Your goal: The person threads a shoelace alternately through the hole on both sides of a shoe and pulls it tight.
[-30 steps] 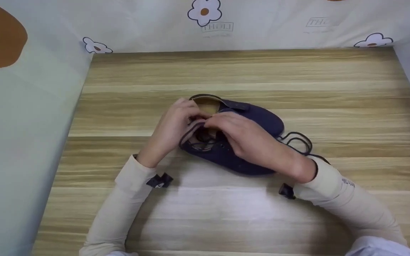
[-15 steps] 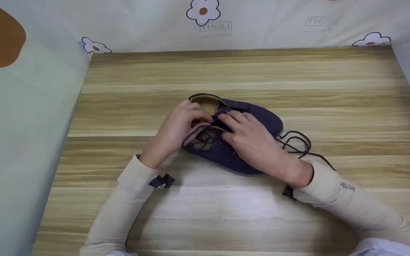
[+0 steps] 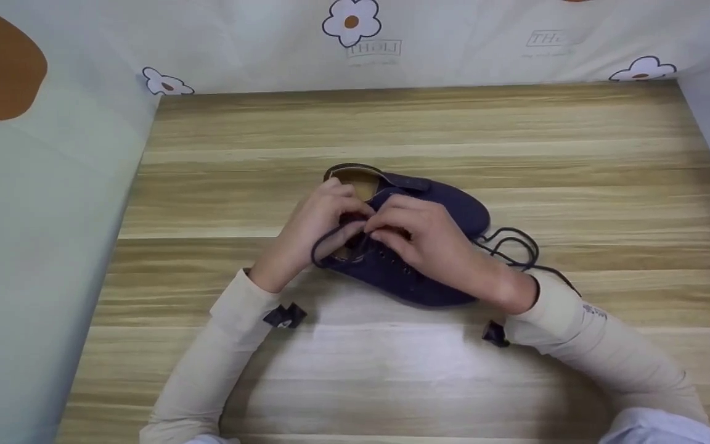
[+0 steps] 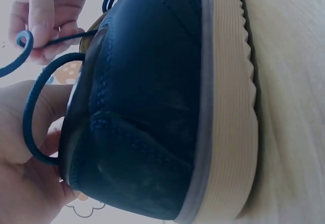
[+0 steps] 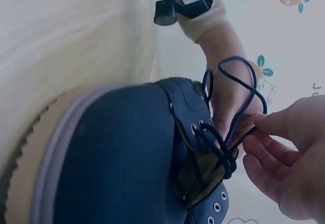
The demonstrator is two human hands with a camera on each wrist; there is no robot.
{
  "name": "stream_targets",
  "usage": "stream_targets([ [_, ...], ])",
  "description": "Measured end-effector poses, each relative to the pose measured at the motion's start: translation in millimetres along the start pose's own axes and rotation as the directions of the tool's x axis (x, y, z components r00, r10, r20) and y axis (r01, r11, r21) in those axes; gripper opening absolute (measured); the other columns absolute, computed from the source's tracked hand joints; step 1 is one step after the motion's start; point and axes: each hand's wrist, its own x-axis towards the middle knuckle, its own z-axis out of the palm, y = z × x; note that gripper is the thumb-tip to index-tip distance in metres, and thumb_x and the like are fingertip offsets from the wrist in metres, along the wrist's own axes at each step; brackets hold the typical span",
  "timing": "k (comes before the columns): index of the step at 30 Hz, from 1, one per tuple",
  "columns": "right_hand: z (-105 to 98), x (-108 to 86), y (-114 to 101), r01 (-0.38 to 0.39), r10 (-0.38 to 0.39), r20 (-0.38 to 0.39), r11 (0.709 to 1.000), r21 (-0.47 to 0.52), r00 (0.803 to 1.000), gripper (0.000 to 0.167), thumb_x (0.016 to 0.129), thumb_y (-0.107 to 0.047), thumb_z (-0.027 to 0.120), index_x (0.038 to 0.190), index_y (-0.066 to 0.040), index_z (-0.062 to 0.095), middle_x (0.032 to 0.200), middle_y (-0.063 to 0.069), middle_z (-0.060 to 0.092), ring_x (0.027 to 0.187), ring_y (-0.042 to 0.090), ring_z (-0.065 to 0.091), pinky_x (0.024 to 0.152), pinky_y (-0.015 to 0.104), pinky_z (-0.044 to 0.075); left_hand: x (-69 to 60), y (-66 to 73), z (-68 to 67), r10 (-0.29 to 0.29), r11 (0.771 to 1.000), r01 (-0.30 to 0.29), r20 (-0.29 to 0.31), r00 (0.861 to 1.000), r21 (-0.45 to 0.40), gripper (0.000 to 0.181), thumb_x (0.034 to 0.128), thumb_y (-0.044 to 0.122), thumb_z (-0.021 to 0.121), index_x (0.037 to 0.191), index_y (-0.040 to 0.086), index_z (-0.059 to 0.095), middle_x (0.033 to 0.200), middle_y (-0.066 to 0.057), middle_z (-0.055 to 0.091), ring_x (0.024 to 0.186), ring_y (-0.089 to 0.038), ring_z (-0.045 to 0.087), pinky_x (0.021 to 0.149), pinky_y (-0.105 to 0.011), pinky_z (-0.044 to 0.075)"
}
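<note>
While the nearer smooth navy shoe points right, long axis slanting nearward, the right grip pinches cord lace; how the left grip closes is unclear.

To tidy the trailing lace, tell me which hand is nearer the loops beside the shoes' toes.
Right. The right hand is over the near shoe, close to the lace loops; the left hand is farther, at the shoe's heel.

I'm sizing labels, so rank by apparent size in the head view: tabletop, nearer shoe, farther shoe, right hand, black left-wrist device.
1. Tabletop
2. Nearer shoe and farther shoe: alike, both partly covered, so unranked
3. Right hand
4. Black left-wrist device
</note>
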Motion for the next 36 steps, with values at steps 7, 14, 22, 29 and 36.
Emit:
stream_targets([
  [7, -10.1, 6.7, 2.2, -0.072, 0.072, 0.033, 0.997, 0.004, 0.997, 0.013, 0.095, -0.013, 0.065, 0.104, -0.012, 0.074, 0.100, 0.001, 0.073, 0.087, 0.009, 0.066, 0.076, 0.026, 0.053, 0.5, 0.2, 0.1, 0.016, 1.000, -0.016, -0.019, 1.000, 0.020, 0.011, 0.0890, 0.015, 0.071, 0.097, 0.011, 0.078, 0.090, -0.002, 0.070, 0.084, -0.021, 0.054, 0.076, -0.032, 0.047],
  [14, -23.6, 3.4, 0.9, -0.060, 0.061, 0.009, 0.996, -0.061, 0.998, 0.014, 0.096, -0.008, 0.061, 0.102, -0.011, 0.073, 0.103, 0.000, 0.073, 0.094, 0.010, 0.066, 0.082, 0.027, 0.052, -0.3, 0.2, -1.0, 0.005, 1.000, -0.005, -0.024, 1.000, -0.028, 0.012, 0.0902, 0.019, 0.072, 0.099, 0.016, 0.079, 0.091, 0.000, 0.072, 0.083, -0.019, 0.052, 0.075, -0.030, 0.046],
  [22, -25.0, -4.9, 7.9, -0.126, 0.135, 0.041, 0.978, -0.166, 0.990, 0.013, 0.094, -0.008, 0.064, 0.101, -0.013, 0.073, 0.097, 0.001, 0.073, 0.087, 0.013, 0.064, 0.080, 0.031, 0.052, -3.3, 2.2, -5.6, -0.031, 0.999, 0.031, -0.011, 0.999, -0.043, 0.014, 0.0923, 0.019, 0.069, 0.103, 0.016, 0.078, 0.093, 0.001, 0.075, 0.083, -0.018, 0.055, 0.075, -0.031, 0.047],
  [29, -24.2, -7.8, 9.2, -0.178, 0.199, 0.102, 0.966, -0.189, 0.975, 0.009, 0.093, -0.013, 0.065, 0.100, -0.012, 0.072, 0.095, 0.001, 0.072, 0.086, 0.013, 0.066, 0.080, 0.031, 0.053, -5.8, 6.6, -10.8, -0.096, 0.991, 0.096, 0.006, 0.995, -0.089, 0.019, 0.0973, 0.022, 0.062, 0.108, 0.014, 0.076, 0.091, -0.002, 0.074, 0.077, -0.017, 0.054, 0.070, -0.029, 0.043],
  [36, -22.4, -10.3, 7.4, -0.163, 0.186, 0.114, 0.969, -0.185, 0.976, 0.003, 0.092, -0.015, 0.068, 0.093, -0.013, 0.068, 0.090, -0.001, 0.066, 0.084, 0.010, 0.062, 0.075, 0.027, 0.051, -7.1, 11.4, -12.5, -0.074, 0.991, 0.072, -0.019, 0.997, -0.109, 0.015, 0.0918, 0.021, 0.070, 0.103, 0.014, 0.077, 0.090, 0.000, 0.075, 0.080, -0.016, 0.057, 0.074, -0.028, 0.045],
])
